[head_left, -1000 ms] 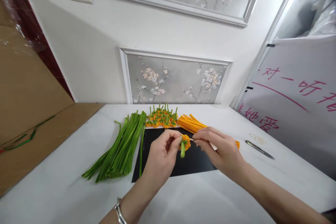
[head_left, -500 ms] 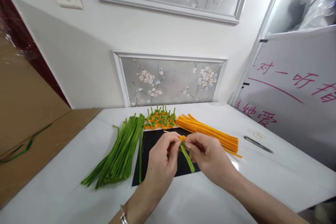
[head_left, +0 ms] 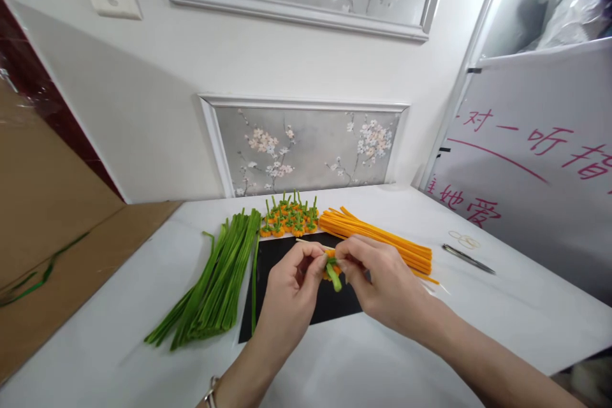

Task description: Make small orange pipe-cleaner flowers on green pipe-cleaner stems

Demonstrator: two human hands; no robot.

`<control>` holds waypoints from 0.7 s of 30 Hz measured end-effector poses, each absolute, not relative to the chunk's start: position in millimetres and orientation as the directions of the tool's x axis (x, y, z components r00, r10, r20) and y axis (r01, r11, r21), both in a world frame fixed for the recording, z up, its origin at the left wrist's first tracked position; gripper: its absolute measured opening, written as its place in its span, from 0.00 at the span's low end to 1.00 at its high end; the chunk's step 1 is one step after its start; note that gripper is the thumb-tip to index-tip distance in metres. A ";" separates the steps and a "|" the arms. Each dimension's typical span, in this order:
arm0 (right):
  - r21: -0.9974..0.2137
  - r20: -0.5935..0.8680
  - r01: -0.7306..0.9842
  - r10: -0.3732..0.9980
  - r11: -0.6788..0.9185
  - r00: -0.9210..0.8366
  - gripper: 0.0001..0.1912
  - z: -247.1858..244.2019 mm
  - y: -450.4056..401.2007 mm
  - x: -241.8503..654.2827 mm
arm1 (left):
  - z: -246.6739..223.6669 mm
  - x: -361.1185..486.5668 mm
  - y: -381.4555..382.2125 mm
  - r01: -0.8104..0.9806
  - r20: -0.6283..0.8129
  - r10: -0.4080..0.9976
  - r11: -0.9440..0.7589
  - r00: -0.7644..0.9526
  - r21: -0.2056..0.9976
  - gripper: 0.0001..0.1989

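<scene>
Above the black mat (head_left: 296,306), my left hand (head_left: 296,284) and my right hand (head_left: 377,274) meet, each in a pinch. Between their fingertips is a small pipe-cleaner pumpkin (head_left: 331,273), orange and ribbed, with a green pipe-cleaner stem pointing toward me. The left fingers grip its left side, the right fingers its right side; my fingertips hide part of it. A thin pale stick (head_left: 310,242) shows just behind my fingers. Beyond the mat stand several finished pipe-cleaner pumpkins (head_left: 291,215) with green stems upright.
A bundle of green pipe cleaners (head_left: 215,280) lies left of the mat, and orange pipe cleaners (head_left: 382,236) lie behind my right hand. Tweezers (head_left: 468,259) and rubber bands (head_left: 463,240) rest at the right. Cardboard (head_left: 95,248) covers the left side; a wall rises behind.
The pumpkin has turned in my fingers, so its green stem now points more toward me and looks shorter. My right fingers have shifted slightly left. The view has moved a little.
</scene>
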State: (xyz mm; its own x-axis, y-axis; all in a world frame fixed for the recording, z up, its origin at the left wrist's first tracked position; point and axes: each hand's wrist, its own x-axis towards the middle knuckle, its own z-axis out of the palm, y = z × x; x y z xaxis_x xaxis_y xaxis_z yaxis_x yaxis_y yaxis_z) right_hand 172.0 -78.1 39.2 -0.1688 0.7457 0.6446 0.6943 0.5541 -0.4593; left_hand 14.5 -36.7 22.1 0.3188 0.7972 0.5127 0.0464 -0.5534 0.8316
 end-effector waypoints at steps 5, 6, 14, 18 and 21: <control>-0.516 0.640 0.661 0.758 0.546 -0.127 0.07 36.1 -79.4 167.9 | 20.6 12.2 -36.4 0.132 0.561 0.771 -0.616 0.300 0.776 0.06; -0.525 0.643 0.651 0.757 0.547 -0.117 0.07 34.7 -79.1 167.1 | 20.3 12.0 -36.8 0.144 0.569 0.764 -0.627 0.304 0.765 0.05; -0.562 0.623 0.698 0.783 0.444 0.004 0.08 34.7 -80.5 159.1 | 15.7 13.8 -37.1 0.205 0.659 0.698 -0.715 0.282 0.669 0.06; -0.604 0.538 0.701 0.843 0.378 0.010 0.09 42.6 -81.2 155.7 | 13.4 13.2 -36.7 0.288 0.783 0.569 -0.816 0.251 0.501 0.06; -0.612 0.474 0.707 0.880 0.354 -0.030 0.09 48.0 -80.7 157.9 | 13.3 12.8 -37.1 0.307 0.839 0.467 -0.871 0.279 0.382 0.08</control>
State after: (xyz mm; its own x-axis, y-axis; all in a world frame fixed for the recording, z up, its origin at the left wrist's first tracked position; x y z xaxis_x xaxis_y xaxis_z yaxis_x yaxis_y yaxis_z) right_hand 157.9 -80.7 48.0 -0.0303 0.8801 0.4738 0.7072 0.3539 -0.6121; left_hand 12.8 -37.1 13.3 0.2794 0.4668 0.8391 0.3073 -0.8714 0.3824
